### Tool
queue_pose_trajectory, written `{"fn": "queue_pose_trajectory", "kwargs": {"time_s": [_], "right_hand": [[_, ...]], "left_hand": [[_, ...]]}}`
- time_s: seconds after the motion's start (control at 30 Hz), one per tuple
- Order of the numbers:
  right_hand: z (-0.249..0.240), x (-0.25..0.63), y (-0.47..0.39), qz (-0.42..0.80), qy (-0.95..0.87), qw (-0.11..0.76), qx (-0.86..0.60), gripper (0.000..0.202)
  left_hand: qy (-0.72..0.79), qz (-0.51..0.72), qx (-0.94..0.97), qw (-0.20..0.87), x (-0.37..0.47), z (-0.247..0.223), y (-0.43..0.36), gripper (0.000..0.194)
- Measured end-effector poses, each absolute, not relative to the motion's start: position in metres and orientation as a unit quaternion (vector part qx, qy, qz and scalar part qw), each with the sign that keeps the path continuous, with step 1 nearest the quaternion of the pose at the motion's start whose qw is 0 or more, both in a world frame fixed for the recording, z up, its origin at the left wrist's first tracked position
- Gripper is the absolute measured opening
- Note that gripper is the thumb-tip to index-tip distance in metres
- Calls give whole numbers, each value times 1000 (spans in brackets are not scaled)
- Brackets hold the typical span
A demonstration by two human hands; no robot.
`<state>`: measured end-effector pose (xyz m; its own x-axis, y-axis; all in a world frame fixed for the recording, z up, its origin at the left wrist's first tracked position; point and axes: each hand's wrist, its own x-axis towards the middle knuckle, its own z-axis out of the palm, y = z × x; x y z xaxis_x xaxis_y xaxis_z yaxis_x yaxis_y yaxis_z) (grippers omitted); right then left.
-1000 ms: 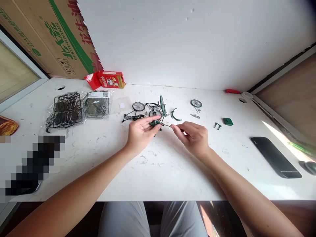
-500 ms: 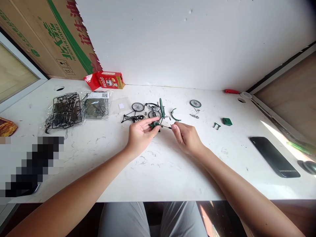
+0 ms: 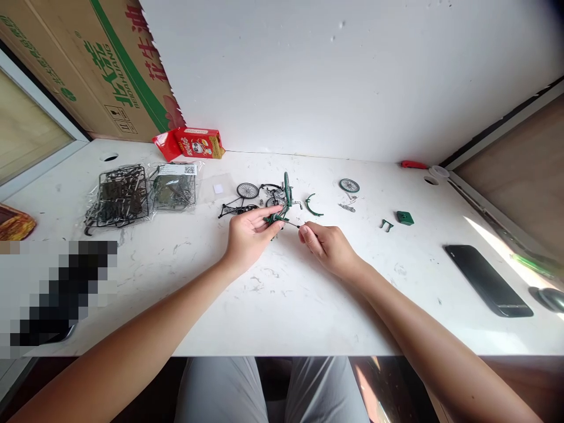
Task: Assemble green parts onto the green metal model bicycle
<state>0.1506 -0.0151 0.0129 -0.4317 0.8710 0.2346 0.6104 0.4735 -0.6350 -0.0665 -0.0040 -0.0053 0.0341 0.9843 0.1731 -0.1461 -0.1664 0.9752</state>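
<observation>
My left hand [image 3: 249, 238] pinches a small green model bicycle [image 3: 287, 189], whose wheel points away from me. My right hand [image 3: 328, 245] is closed on the dark handle of a small screwdriver [image 3: 292, 224]; its thin shaft reaches the green model at my left fingertips. The exact contact point is too small to make out. Just behind my left hand lie black bicycle parts with a black wheel [image 3: 247, 190]. A curved green piece [image 3: 312, 205] rests to the right of the model.
Bagged dark part frames [image 3: 123, 197] and a red box [image 3: 200, 143] are at the left. Rightward lie a loose wheel [image 3: 349, 185], a green bracket [image 3: 386, 225], a green block [image 3: 405, 218], a red object [image 3: 414, 164] and a black phone [image 3: 488, 280].
Both hands have shifted slightly to the left with the green model and the screwdriver. The screwdriver shaft slants a little more. The view has shifted slightly.
</observation>
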Motion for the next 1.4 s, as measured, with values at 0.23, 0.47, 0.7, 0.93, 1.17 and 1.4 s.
{"fn": "queue_pose_trajectory", "kwargs": {"time_s": [0.23,0.47,0.7,0.93,1.17,1.4], "right_hand": [[2,148,-13,417,-717,330,-451,59],[7,150,-12,337,-772,300,-448,41],[13,148,-15,321,-777,284,-461,51],[14,141,-24,427,-716,295,-467,64],[11,144,-19,376,-746,322,-445,46],[15,144,-19,315,-780,302,-448,39]], "left_hand": [[405,565,515,502,-65,-5,-6,44],[416,568,512,492,-66,-4,-5,42],[420,580,506,481,-65,-2,-8,42],[414,593,519,456,-62,-1,-13,44],[417,593,540,428,-62,3,-16,43],[421,580,531,451,-64,2,-12,47]]}}
